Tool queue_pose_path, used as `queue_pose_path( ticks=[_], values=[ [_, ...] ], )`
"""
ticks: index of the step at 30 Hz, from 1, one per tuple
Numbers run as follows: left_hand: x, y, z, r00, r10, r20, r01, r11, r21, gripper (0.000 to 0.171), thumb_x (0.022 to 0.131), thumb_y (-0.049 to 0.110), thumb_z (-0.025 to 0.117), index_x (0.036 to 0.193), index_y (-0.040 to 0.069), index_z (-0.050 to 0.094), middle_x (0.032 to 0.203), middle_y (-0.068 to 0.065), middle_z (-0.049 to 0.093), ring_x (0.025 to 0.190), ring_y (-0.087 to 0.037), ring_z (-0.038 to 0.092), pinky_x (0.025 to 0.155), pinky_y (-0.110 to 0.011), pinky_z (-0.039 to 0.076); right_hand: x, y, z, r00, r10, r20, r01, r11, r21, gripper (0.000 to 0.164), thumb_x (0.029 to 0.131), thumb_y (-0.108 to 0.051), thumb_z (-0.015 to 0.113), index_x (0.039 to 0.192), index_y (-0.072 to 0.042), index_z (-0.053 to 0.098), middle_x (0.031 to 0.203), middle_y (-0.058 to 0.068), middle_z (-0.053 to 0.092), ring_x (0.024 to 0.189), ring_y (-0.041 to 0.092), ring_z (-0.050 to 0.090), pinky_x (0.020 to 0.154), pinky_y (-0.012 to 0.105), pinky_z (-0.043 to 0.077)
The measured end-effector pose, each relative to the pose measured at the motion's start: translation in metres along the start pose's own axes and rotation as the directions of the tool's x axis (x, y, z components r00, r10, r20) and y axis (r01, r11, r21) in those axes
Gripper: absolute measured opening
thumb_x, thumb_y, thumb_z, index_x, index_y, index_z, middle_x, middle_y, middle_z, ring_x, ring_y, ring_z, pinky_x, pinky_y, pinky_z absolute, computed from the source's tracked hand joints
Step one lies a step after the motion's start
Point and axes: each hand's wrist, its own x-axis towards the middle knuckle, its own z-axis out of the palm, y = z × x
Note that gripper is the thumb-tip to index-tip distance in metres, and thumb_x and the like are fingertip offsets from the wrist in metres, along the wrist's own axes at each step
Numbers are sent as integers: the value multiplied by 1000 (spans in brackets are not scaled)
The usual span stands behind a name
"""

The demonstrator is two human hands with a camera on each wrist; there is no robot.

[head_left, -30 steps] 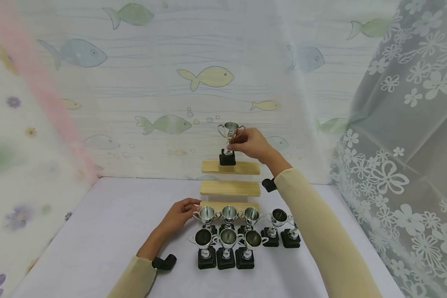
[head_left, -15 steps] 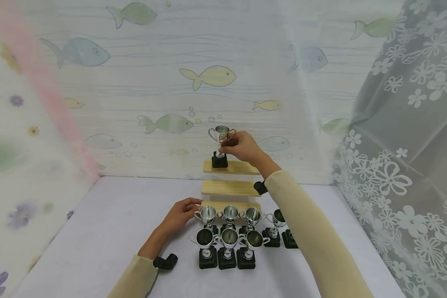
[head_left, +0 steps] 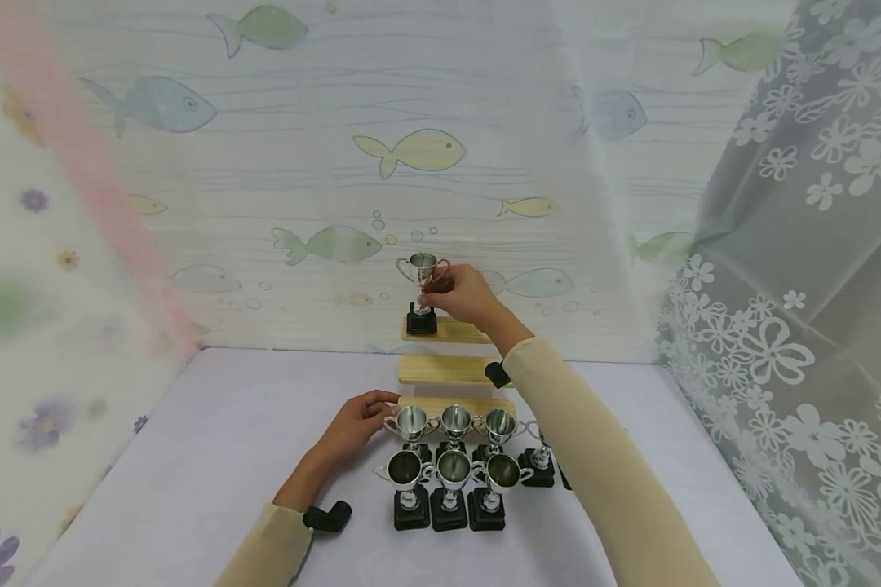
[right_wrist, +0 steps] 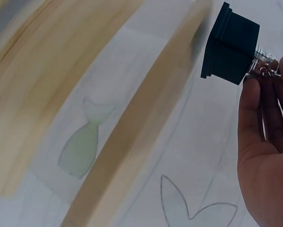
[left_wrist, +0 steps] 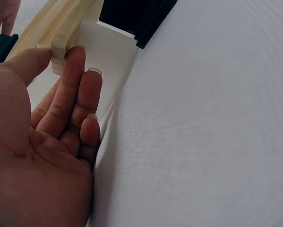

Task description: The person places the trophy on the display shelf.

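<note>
My right hand [head_left: 464,295] pinches a small silver trophy cup [head_left: 422,320] by the stem under its bowl. Upright, the trophy's black base is right at the left end of the top wooden shelf [head_left: 464,329]. In the right wrist view that black base [right_wrist: 232,45] sticks out beyond the fingers, near a shelf edge. My left hand [head_left: 352,425] is low on the left, where thumb and fingers pinch the end of the lowest wooden shelf [head_left: 458,403]. The left wrist view shows the thumb and index finger on either side of the shelf end [left_wrist: 61,40].
Several more trophies stand in two rows in front of the shelves, among them a front one [head_left: 449,509]. Others at the right, including one black base [head_left: 537,469], are partly behind the right sleeve. A middle shelf [head_left: 440,369] lies between. Fish-patterned curtain [head_left: 264,163] hangs behind.
My right hand has carried the trophy left and slightly down along the top shelf to its left end. The right sleeve now covers more of the trophies at right. My left hand stays put.
</note>
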Motion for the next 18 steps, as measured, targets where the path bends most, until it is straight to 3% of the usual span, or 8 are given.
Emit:
queue_pose_path(
  ticks=[5,18],
  values=[
    [0,1,1,1000,-12,-1,12,1000,-8,32,107,10,61,137,-1,64,99,-6,76,84,-11,59,71,-24,41,-1,0,3,1000,18,-4,-18,1000,-12,20,97,-18,79,110,-3,79,113,14,77,110,29,70,97,44,55],
    [-1,4,0,1000,-19,-15,19,1000,2,33,107,12,63,137,1,64,100,-5,78,93,-11,65,84,-24,45,1,4,6,1000,17,-24,-18,999,-37,21,97,-19,79,111,-4,80,111,13,77,107,28,71,94,42,56]
  ],
)
